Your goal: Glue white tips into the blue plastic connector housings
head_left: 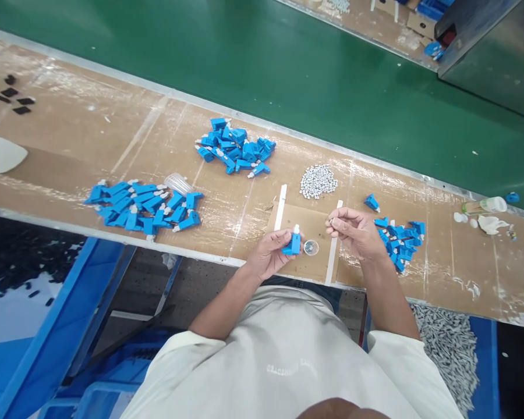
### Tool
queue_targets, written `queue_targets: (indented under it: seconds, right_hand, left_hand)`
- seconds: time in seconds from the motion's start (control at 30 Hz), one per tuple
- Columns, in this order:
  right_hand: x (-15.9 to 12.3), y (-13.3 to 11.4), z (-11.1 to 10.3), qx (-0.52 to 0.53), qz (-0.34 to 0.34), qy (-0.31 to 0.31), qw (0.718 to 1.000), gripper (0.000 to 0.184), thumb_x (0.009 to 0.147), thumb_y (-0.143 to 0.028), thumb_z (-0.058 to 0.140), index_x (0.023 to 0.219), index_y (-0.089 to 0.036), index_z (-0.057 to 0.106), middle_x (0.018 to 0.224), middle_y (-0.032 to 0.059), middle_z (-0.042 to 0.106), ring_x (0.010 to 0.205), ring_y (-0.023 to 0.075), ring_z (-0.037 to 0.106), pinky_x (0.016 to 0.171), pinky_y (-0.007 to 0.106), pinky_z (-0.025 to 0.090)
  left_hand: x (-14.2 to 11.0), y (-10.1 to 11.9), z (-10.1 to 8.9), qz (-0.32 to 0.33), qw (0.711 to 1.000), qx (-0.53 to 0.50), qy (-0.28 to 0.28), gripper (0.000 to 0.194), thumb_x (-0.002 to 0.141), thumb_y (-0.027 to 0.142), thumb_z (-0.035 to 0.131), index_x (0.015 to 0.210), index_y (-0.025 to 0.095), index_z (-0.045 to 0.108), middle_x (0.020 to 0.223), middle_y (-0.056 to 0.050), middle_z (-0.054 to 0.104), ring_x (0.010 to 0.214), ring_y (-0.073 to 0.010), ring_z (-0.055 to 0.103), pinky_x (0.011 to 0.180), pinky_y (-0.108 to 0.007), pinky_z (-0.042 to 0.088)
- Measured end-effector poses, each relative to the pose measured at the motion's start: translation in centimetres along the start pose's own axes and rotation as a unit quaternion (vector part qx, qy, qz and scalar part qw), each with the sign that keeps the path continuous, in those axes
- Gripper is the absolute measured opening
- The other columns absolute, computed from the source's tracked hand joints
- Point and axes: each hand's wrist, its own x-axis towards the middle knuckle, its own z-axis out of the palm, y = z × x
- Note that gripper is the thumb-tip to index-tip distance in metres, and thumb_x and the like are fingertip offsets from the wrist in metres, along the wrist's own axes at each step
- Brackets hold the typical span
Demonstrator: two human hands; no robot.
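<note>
My left hand (271, 253) grips a blue plastic part (293, 243) with a white tip pointing up, over the bench's near edge. Right beside it sits a small round clear dish (311, 248) with something dark inside. My right hand (353, 231) is raised to the right of the dish, thumb and fingers pinched on a tiny piece (331, 222) too small to name. Beyond the hands lies a heap of small grey-white pieces (318, 181). Next to my right wrist is a pile of similar blue parts (402, 241).
More blue parts lie in one pile (236, 145) toward the back and another (144, 206) on the left, near clear plastic tubes (179, 183). A green surface (244, 64) runs behind the bench. At right stands a bottle (484, 205). A bin of grey pieces (448, 355) is below.
</note>
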Motion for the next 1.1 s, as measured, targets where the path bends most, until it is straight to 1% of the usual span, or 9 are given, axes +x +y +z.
queue_targets:
  seconds: [0.1,0.23,0.37,0.43,0.57,0.63,0.8,0.97,1.1]
  right_hand:
    - [-1.1,-0.4,1.4,0.024,0.011,-0.021,0.999,0.041,0.063,-0.050,0.096,0.080,-0.019,0.076,0.073,0.0027,0.075,0.059,0.0120,0.069,0.056,0.023,0.060]
    - [-1.7,-0.8,2.3,0.034,0.016,-0.025,0.999,0.039,0.065,-0.048,0.096,0.080,-0.019,0.075,0.073,0.0024,0.075,0.059,0.0125,0.070,0.056,0.023,0.061]
    - [-2.4,-0.8,3.0,0.012,0.008,-0.024,1.000,0.039,0.068,-0.050,0.094,0.080,-0.018,0.075,0.072,0.0034,0.075,0.059,0.0141,0.070,0.056,0.025,0.062]
    - [-2.8,-0.7,3.6,-0.002,0.000,-0.018,1.000,0.038,0.071,-0.050,0.092,0.080,-0.018,0.075,0.071,0.0034,0.075,0.060,0.0145,0.070,0.057,0.026,0.063]
    - [-3.4,-0.4,4.8,-0.023,-0.019,-0.004,1.000,0.036,0.074,-0.051,0.089,0.080,-0.019,0.074,0.068,0.0013,0.072,0.061,0.0138,0.069,0.059,0.027,0.064]
    - [-3.6,-0.3,5.3,-0.023,-0.023,-0.003,0.999,0.037,0.074,-0.052,0.089,0.080,-0.019,0.073,0.067,0.0005,0.070,0.060,0.0133,0.067,0.057,0.026,0.063]
    - [-3.6,0.3,5.8,-0.013,-0.032,0.010,0.999,0.037,0.074,-0.053,0.088,0.079,-0.019,0.073,0.069,0.0003,0.069,0.058,0.0125,0.064,0.052,0.025,0.059]
    - [-3.5,1.0,5.8,-0.016,-0.039,0.017,0.999,0.038,0.075,-0.053,0.088,0.079,-0.019,0.073,0.072,0.0004,0.068,0.057,0.0115,0.063,0.054,0.025,0.057]
    - [-3.6,1.1,5.8,-0.020,-0.057,0.025,0.998,0.037,0.075,-0.052,0.089,0.079,-0.019,0.074,0.073,0.0002,0.067,0.059,0.0110,0.062,0.056,0.024,0.055]
  left_hand:
    - [-0.2,0.2,0.7,0.004,1.000,0.011,-0.007,0.040,0.066,0.036,0.094,0.089,0.009,0.076,0.075,-0.008,0.073,0.064,-0.0123,0.067,0.055,-0.018,0.053]
    - [-0.4,0.1,1.2,0.035,0.999,0.022,0.010,0.043,0.065,0.039,0.095,0.090,0.010,0.077,0.077,-0.006,0.072,0.064,-0.0104,0.065,0.055,-0.018,0.052]
    - [-0.5,-0.1,1.4,0.056,0.998,0.034,0.014,0.046,0.063,0.044,0.095,0.089,0.012,0.075,0.075,-0.003,0.070,0.063,-0.0102,0.063,0.052,-0.018,0.049]
    - [-0.7,-0.1,1.6,0.060,0.997,0.045,0.013,0.047,0.062,0.046,0.096,0.088,0.013,0.074,0.075,-0.003,0.070,0.062,-0.0102,0.062,0.054,-0.020,0.049]
    - [-1.0,0.1,1.9,0.080,0.995,0.054,0.005,0.045,0.061,0.044,0.097,0.083,0.014,0.072,0.075,-0.001,0.069,0.064,-0.0087,0.061,0.060,-0.020,0.050]
    - [-1.1,0.1,1.9,0.089,0.994,0.055,-0.001,0.044,0.062,0.044,0.097,0.081,0.015,0.071,0.071,0.001,0.067,0.061,-0.0076,0.059,0.059,-0.019,0.048]
    - [-1.1,-0.2,1.7,0.108,0.991,0.083,0.017,0.048,0.059,0.050,0.097,0.081,0.016,0.072,0.066,0.002,0.065,0.056,-0.0080,0.056,0.054,-0.020,0.044]
    - [-1.1,-0.5,1.6,0.139,0.984,0.107,0.032,0.047,0.060,0.052,0.096,0.082,0.017,0.074,0.073,0.000,0.067,0.064,-0.0108,0.058,0.061,-0.023,0.047]
    - [-1.0,-0.8,1.2,0.199,0.968,0.151,0.035,0.041,0.069,0.052,0.092,0.085,0.018,0.076,0.079,-0.002,0.070,0.070,-0.0118,0.061,0.066,-0.024,0.049]
